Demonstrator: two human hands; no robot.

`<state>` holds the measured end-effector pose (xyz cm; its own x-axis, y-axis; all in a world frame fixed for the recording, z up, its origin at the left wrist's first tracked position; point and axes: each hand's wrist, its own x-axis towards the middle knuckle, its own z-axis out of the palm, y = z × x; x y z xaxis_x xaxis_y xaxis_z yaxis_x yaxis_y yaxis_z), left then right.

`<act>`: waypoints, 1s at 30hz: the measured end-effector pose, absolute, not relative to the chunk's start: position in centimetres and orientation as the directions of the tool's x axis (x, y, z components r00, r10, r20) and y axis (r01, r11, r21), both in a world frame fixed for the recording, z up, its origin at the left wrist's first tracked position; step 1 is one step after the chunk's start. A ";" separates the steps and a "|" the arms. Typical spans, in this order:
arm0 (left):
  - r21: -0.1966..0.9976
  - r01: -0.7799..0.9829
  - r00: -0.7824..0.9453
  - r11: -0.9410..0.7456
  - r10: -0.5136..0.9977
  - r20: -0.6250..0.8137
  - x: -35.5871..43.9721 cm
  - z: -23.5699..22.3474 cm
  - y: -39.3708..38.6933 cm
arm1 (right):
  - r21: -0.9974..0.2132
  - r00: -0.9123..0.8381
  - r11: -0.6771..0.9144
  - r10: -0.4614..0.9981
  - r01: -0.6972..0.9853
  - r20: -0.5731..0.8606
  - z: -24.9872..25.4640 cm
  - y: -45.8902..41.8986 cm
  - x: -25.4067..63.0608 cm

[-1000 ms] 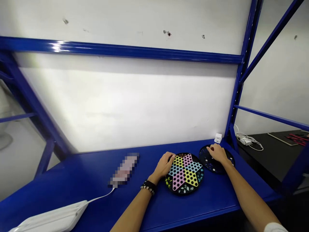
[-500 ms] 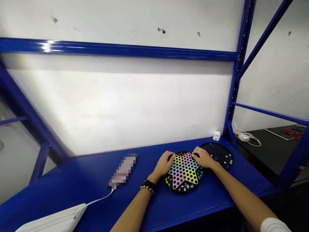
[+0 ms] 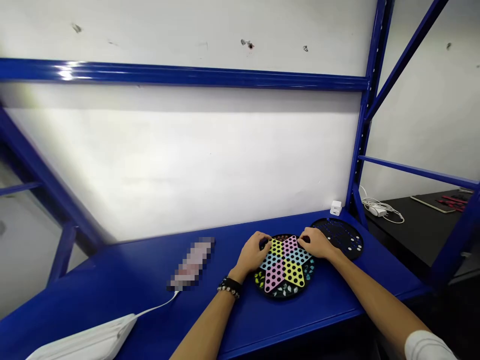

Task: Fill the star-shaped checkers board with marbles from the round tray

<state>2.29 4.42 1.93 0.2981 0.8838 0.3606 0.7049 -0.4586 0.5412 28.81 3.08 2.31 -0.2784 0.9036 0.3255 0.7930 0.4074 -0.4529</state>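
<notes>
A star-shaped Chinese checkers board (image 3: 285,258) in pink, yellow and light blue, dotted with black holes, lies over a round black tray (image 3: 282,297). My left hand (image 3: 254,252) has its thumb and fingers closed at the star's upper left edge. At the upper right edge, my right hand (image 3: 315,243) pinches the star in the same way. Around the star, the tray's gaps show yellow pieces (image 3: 258,279), white pieces (image 3: 289,290), teal pieces (image 3: 309,270) and reddish ones at the back. The fingertips are partly hidden.
Behind my right hand lies a round black lid or tray (image 3: 347,235) with white dots. White charger blocks (image 3: 336,207) stand by the blue rack post (image 3: 362,135). To the left are a blurred-out phone-like object (image 3: 193,265), its white cable (image 3: 159,306) and a white device (image 3: 84,340).
The view has shifted very slightly. Both hands stay at the star's upper edges, and the board has hardly moved.
</notes>
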 end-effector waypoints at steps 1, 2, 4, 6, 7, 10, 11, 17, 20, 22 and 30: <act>0.534 0.717 0.287 -0.447 0.889 0.357 2.2 1.9 4.4 | -0.445 -0.285 0.410 0.903 0.796 0.322 2.5 2.9 28.8; 0.528 0.730 0.280 -0.435 0.894 0.349 2.1 2.0 4.4 | -0.439 -0.290 0.411 0.903 0.799 0.318 2.7 2.8 28.8; 0.510 0.758 0.266 -0.407 0.906 0.328 2.0 2.0 4.4 | -0.437 -0.296 0.413 0.903 0.799 0.312 2.9 2.7 28.8; 0.494 0.782 0.254 -0.381 0.918 0.305 1.9 2.2 4.4 | -0.453 -0.300 0.415 0.904 0.789 0.305 2.8 2.7 28.8; 0.493 0.787 0.252 -0.371 0.923 0.292 1.9 2.2 4.5 | -0.465 -0.302 0.417 0.904 0.781 0.304 2.8 2.7 28.8; 0.524 0.776 0.253 -0.350 0.935 0.250 1.9 2.4 4.6 | -0.489 -0.289 0.412 0.906 0.769 0.309 2.7 2.6 28.8; 0.528 0.777 0.247 -0.343 0.938 0.245 1.9 2.4 4.7 | -0.493 -0.277 0.404 0.909 0.771 0.312 2.8 2.6 28.8; 0.455 0.868 0.077 -0.200 0.958 0.276 1.5 1.9 5.6 | -0.501 -0.227 0.373 0.917 0.781 0.328 2.9 2.7 28.7; 0.427 0.896 0.014 -0.121 0.970 0.245 1.4 1.8 5.8 | -0.467 -0.254 0.377 0.918 0.800 0.305 2.7 2.6 28.6; 0.402 0.912 -0.007 -0.086 0.975 0.224 1.4 1.9 5.8 | -0.419 -0.273 0.386 0.913 0.822 0.304 2.8 2.4 28.4; 0.356 0.934 -0.089 0.028 0.984 0.156 1.8 2.7 4.9 | -0.144 -0.279 0.358 0.878 0.923 0.389 4.0 0.9 26.7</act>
